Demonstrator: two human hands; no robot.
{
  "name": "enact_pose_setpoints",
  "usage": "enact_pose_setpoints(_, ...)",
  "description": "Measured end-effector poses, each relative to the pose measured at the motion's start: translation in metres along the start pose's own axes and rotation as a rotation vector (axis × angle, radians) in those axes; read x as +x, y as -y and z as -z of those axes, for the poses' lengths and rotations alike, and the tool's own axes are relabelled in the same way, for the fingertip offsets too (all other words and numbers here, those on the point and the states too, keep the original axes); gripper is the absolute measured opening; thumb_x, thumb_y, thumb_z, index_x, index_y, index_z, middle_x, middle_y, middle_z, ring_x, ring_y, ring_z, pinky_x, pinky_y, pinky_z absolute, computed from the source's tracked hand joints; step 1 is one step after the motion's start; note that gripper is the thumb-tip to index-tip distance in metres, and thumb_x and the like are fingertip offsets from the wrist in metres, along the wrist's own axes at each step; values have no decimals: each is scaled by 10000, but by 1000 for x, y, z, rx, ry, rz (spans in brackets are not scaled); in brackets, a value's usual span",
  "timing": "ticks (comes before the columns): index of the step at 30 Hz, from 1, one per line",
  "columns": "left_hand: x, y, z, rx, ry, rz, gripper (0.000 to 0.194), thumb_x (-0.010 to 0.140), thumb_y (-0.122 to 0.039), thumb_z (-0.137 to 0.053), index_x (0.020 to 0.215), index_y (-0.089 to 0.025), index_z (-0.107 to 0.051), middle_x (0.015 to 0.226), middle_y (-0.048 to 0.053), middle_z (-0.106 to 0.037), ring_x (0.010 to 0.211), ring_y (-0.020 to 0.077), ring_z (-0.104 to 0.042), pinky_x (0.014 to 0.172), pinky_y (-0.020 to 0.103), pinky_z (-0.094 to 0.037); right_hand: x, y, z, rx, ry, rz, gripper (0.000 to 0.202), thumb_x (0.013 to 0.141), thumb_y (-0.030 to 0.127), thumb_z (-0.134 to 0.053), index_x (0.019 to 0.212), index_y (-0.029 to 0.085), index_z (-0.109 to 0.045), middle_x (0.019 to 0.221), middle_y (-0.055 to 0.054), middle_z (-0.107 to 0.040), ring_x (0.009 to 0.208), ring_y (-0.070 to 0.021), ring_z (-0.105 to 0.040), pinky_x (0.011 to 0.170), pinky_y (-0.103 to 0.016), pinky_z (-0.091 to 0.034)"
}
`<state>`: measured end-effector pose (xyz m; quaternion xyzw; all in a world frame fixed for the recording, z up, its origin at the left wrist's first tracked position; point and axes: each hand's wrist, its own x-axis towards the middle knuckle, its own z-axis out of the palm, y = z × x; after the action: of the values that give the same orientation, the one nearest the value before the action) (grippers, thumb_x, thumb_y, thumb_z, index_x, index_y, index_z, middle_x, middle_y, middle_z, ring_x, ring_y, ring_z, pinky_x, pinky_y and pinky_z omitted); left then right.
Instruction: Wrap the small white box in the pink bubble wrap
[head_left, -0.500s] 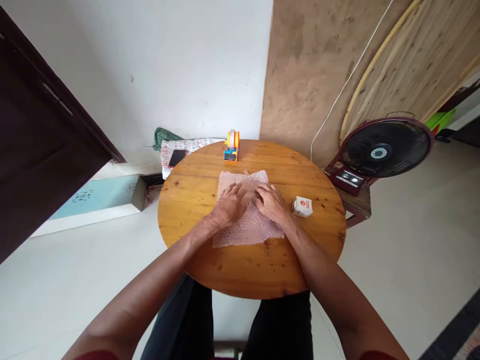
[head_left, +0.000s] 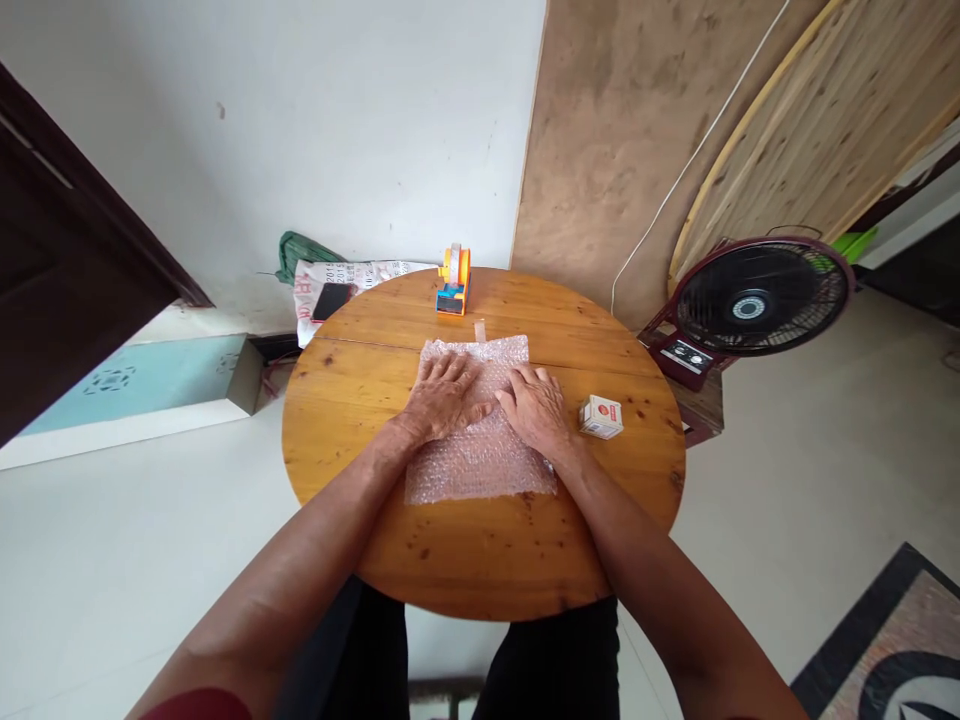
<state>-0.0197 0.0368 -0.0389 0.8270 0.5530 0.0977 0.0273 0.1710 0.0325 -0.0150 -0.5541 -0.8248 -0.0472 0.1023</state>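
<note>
One sheet of bubble wrap (head_left: 480, 470) lies flat in the middle of the round wooden table (head_left: 480, 565), its near edge a little uneven. It looks very light and soft, likely to bend, crinkle and slide easily on the smooth wood, and its bubbles would probably pop under a hard squeeze. The free corners on the near side, left and right, seem the best places to take hold, with a light pinch; whether it is one layer or several, I cannot tell. The left hand (head_left: 444, 397) rests palm down on its far left part, fingers spread and thumb stretched toward the middle, gripping nothing. The right hand (head_left: 538, 405) rests on the right side, fingers slightly bent, also without a grasp. Just beyond the far edge a pale strip (head_left: 480, 329), perhaps tape, lies on the wood. To the right of the right hand, near but apart, sits a small white box (head_left: 601, 416) with a red mark. At the table's far edge stands an orange and blue tape dispenser (head_left: 453, 285). Farther right, off the table, is a dark red fan (head_left: 750, 306).
</note>
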Motion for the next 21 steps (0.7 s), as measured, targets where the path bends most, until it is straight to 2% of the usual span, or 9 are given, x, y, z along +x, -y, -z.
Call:
enact_pose_setpoints(3,1,3,2,-13,-1,7,818,858,-716,-382,1460,-163,-396,1572,137,-283,1452,363,-213,1167,542,-154,1,-1,-2,-21,12,-34,427,970,391,-375,1260,136,-556,1344,-136,-561,1158,-299,-469,947,-424,-341)
enact_pose_setpoints(6,-1,4,6,-45,-41,7,797,853,-694,-426,1445,-162,-416,1561,147,-302,1445,353,-233,1166,539,-168,2,-1,-6,-19,36,-63,477,974,380,-358,1337,104,-499,1435,-152,-486,1298,-306,-383,1010,-447,-305)
enact_pose_setpoints(10,-5,4,12,-95,-117,-89,695,905,-598,-420,1429,-142,-440,1533,156,-354,1418,314,-302,1163,477,-222,4,2,-11,-19,63,-98,532,975,369,-346,1393,54,-442,1492,-170,-419,1387,-300,-297,1065,-467,-261)
enact_pose_setpoints(13,-6,2,12,-84,-53,-140,690,913,-602,-410,1431,-147,-445,1531,157,-359,1426,319,-289,1162,461,-227,5,3,-11,-35,45,-105,538,969,376,-357,1382,47,-458,1480,-176,-433,1369,-309,-325,1058,-462,-271)
enact_pose_setpoints(16,-6,2,10,-46,22,-122,766,875,-676,-414,1459,-181,-408,1550,141,-329,1445,342,-243,1173,507,-169,5,3,-9,-45,43,-111,532,965,377,-359,1365,45,-476,1462,-186,-452,1342,-317,-356,1045,-460,-282)
enact_pose_setpoints(21,-6,3,12,-27,64,-96,839,834,-728,-431,1489,-209,-351,1579,116,-268,1462,344,-196,1176,525,-143,2,0,-5,-25,43,-97,521,965,378,-351,1364,67,-476,1461,-179,-455,1334,-313,-367,1040,-454,-287)
